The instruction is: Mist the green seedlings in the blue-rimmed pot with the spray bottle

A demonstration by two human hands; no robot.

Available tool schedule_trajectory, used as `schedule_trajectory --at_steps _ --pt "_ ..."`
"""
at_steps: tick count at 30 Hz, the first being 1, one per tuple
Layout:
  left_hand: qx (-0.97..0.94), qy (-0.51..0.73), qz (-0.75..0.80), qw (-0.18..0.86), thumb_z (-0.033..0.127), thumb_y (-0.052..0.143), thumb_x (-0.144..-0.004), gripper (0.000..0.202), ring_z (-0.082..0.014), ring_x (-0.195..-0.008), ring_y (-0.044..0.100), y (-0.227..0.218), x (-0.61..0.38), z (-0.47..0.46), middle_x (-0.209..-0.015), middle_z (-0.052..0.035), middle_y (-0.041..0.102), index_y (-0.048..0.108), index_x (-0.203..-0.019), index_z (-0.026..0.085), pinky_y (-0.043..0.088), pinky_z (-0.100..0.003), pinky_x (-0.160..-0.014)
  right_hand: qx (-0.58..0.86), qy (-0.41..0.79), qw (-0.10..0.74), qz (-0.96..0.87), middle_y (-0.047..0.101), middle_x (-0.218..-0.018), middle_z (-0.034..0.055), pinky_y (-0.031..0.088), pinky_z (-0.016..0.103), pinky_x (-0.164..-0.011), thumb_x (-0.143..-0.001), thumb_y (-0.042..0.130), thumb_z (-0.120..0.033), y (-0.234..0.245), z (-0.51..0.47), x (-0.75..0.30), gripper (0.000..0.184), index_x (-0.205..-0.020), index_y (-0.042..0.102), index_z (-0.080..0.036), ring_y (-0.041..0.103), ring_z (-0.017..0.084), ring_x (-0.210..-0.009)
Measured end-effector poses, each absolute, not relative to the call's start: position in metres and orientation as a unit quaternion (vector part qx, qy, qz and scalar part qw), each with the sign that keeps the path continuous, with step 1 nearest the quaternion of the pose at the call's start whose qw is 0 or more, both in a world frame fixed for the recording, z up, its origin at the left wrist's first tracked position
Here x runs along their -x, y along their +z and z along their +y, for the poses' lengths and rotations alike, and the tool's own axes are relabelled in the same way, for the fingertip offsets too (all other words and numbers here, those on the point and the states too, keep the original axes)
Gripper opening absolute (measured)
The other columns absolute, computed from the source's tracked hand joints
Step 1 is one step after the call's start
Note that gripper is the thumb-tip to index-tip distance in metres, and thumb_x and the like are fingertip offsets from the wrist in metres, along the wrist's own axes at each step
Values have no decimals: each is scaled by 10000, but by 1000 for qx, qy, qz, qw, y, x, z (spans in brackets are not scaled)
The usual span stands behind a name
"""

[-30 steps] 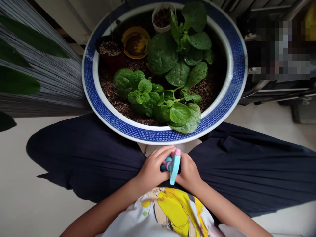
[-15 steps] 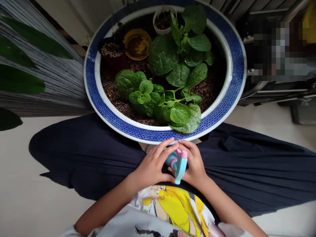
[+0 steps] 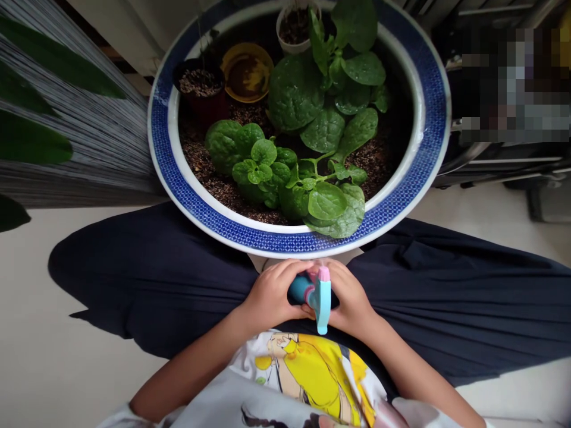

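Note:
Between my two hands is a light-blue spray bottle [image 3: 323,302] with a pink nozzle, its head toward me and the nozzle pointing at the planter. My left hand [image 3: 273,294] curls around the bottle's darker blue body. From the other side my right hand [image 3: 350,294] grips it near the head, its fingertips partly hidden behind the trigger head. A fine mist seems to show at the nozzle. Just beyond my hands stands a large oval planter [image 3: 276,241] with a blue patterned rim. Leafy green plants [image 3: 328,202] grow in its dark soil, one leaf overhanging the near rim.
Inside the planter are a dark red pot [image 3: 200,95], a yellow dish [image 3: 247,72] and a white cup [image 3: 294,35] of soil. Long leaves [image 3: 33,137] hang at the left before a string curtain [image 3: 111,148]. A metal frame [image 3: 504,160] stands at the right.
The spray bottle has turned so its nozzle points more straight at the planter. My fingers have closed in around it, and both hands sit slightly lower. The view has shifted a little.

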State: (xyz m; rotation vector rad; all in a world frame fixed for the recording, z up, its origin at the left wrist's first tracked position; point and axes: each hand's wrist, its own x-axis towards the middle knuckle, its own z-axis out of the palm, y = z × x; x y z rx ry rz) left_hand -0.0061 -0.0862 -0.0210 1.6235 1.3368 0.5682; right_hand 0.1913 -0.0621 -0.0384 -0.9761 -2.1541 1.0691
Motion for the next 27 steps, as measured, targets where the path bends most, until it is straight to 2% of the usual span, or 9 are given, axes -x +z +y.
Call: schedule_trajectory --at_steps 3,5,10,15,22,27 --pt "-645 225 554 476 330 865 -664 567 -292 -1070 666 -22 4 -86 -1137 -96 700 611 -1149 186 536 -434 -945 364 411 264 -793 668 -1048 100 550 422 -872 -848 669 -393 -39 -61 -191 412 -1201 539 -226 657 271 -992" --pt "-628 223 555 498 318 866 -659 602 -290 -1106 649 -23 4 -87 -1174 -88 683 599 -1185 202 527 -438 -976 363 420 259 -790 663 -1051 98 544 421 -875 -848 662 -394 -39 -61 -191 410 -1198 532 -225 652 269 -994" --pt "-606 202 515 572 266 841 -685 924 -305 -1365 468 -22 9 -91 -1481 -108 453 358 -1472 272 430 -464 -1129 372 437 234 -785 635 -1139 116 522 451 -913 -761 728 -471 -40 -62 -190 627 -1270 473 -208 626 288 -1045" --pt "-614 211 494 579 274 834 -720 972 -293 -1411 407 -17 12 -92 -1511 -100 388 274 -1513 308 395 -460 -1169 376 384 236 -810 574 -1297 165 499 475 -964 -775 724 -510 -42 -66 -194 722 -1364 444 -200 581 321 -1180" --pt "-646 237 481 543 304 829 -747 947 -289 -1459 336 -16 13 -91 -1549 -117 341 266 -1508 304 336 -499 -1201 342 399 219 -822 569 -1362 147 507 456 -990 -850 672 -433 -44 -66 -195 658 -1417 409 -225 566 294 -1253" --pt "-653 243 459 551 258 805 -772 986 -262 -1493 279 -18 14 -90 -1615 -85 275 195 -1544 314 304 -474 -1223 337 379 241 -827 605 -1303 143 479 483 -1003 -849 679 -404 -43 -64 -193 603 -1371 447 -210 575 300 -1223"
